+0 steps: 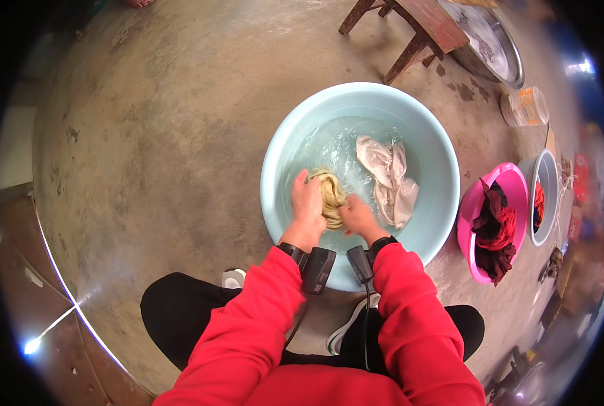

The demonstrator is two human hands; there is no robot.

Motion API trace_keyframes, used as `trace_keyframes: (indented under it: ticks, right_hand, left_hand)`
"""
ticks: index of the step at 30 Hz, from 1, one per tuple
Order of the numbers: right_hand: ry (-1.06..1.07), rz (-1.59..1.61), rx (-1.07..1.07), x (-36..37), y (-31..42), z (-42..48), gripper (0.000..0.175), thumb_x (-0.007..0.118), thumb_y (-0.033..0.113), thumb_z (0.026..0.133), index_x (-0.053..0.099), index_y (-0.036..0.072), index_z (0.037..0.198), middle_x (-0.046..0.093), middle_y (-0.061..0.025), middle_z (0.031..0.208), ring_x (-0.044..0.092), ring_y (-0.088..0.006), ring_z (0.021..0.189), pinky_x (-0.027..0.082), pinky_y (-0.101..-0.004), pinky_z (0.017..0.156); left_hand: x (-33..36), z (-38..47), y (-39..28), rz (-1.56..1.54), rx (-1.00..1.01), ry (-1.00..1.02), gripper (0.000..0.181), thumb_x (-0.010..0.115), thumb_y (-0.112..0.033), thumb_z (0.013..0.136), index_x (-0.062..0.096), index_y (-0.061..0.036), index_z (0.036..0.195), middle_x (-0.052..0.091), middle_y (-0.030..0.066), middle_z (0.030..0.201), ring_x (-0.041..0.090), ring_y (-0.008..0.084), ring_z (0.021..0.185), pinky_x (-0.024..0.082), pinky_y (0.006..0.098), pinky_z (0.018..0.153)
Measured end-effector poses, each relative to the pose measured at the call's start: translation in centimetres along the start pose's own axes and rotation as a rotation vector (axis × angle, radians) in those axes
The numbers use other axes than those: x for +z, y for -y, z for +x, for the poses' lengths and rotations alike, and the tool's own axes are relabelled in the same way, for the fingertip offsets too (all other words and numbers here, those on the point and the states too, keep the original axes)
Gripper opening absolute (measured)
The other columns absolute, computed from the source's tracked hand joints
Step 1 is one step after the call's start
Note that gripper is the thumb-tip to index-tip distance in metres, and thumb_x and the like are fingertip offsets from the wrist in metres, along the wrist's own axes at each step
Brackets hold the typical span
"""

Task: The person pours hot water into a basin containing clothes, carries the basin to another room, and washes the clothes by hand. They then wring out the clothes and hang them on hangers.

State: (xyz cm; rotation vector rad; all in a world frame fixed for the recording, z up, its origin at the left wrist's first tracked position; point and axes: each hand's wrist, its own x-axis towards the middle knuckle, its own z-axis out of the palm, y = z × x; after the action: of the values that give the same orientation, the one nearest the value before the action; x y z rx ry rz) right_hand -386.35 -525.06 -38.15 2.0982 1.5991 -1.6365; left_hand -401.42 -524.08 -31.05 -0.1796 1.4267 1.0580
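A large light-blue plastic basin (pixel 441 147) with water in it stands on the floor before me. My left hand (pixel 308 203) grips the left side of a bunched yellow-green cloth (pixel 331 195) at the water's surface. Against the lower right of the same cloth is my right hand (pixel 356 214), its fingers curled on it and slightly blurred. A wet pale pink cloth (pixel 390 177) lies in the water to the right, apart from both hands.
Ahead on the concrete floor (pixel 195 111) are a wooden bench (pixel 431 23) and a metal basin (pixel 516 63) of suds. To the right stand a plastic tub (pixel 525 106), a pink basin (pixel 464 228) of dark and red cloths and a grey basin (pixel 550 203).
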Motion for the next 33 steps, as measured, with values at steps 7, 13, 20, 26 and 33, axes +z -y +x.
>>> trace_keyframes:
  ticks: [7, 13, 20, 26, 33]
  right_hand:
    - [-0.167, -0.272, 0.017, 0.3, -2.8, 1.3, 0.05, 0.046, 0.021, 0.086, 0.039, -0.006, 0.128, 0.065, -0.0264, 0.088, 0.066, -0.0375, 0.075, 0.053, -0.0447, 0.072]
    - [-0.39, -0.049, -0.153, 0.0, -0.2, 0.0, 0.041, 0.044, 0.006, 0.08, 0.056, 0.0, 0.119, 0.058, -0.0282, 0.118, 0.057, -0.0353, 0.113, 0.046, -0.0433, 0.093]
    - [0.005, 0.503, -0.489, -1.5, 6.3, -8.0, 0.01, 0.051, 0.003, 0.082, 0.056, 0.003, 0.091, 0.055, -0.0106, 0.093, 0.055, -0.0224, 0.085, 0.045, -0.0312, 0.081]
    - [-0.196, 0.275, -0.57, -2.4, 10.7, -11.8, 0.015, 0.061, 0.012, 0.086, 0.05, 0.005, 0.094, 0.056, -0.0157, 0.088, 0.055, -0.0367, 0.077, 0.045, -0.04, 0.071]
    - [-0.536, 0.105, -0.469, -3.0, 10.1, -6.5, 0.021, 0.05, 0.021, 0.092, 0.055, 0.001, 0.085, 0.054, -0.0198, 0.066, 0.055, -0.0351, 0.068, 0.045, -0.0426, 0.064]
  left_hand:
    - [0.1, 0.3, 2.4, -0.042, -0.182, 0.026, 0.065, 0.051, -0.026, 0.09, 0.023, -0.0255, 0.148, 0.03, 0.0063, 0.148, 0.03, 0.0339, 0.133, 0.029, 0.0706, 0.093]
    - [0.2, 0.4, 3.9, 0.123, -0.318, 0.049, 0.051, 0.047, -0.039, 0.094, 0.031, -0.0238, 0.141, 0.042, 0.0066, 0.139, 0.044, 0.0324, 0.123, 0.037, 0.0697, 0.087]
    - [-1.0, 2.9, 1.2, -0.276, -0.339, 0.304, 0.058, 0.043, -0.059, 0.093, 0.056, -0.0058, 0.112, 0.063, 0.0106, 0.102, 0.062, 0.0257, 0.089, 0.051, 0.0448, 0.08]
    - [1.0, 0.0, -1.0, -0.241, -0.003, 0.417, 0.029, 0.058, -0.034, 0.093, 0.058, -0.0054, 0.098, 0.062, 0.0077, 0.086, 0.062, 0.0193, 0.074, 0.052, 0.0332, 0.066]
    - [2.2, -1.6, -0.6, -0.367, 0.043, 0.504, 0.02, 0.057, -0.026, 0.094, 0.059, -0.006, 0.095, 0.061, 0.0057, 0.083, 0.06, 0.0173, 0.072, 0.05, 0.0312, 0.065]
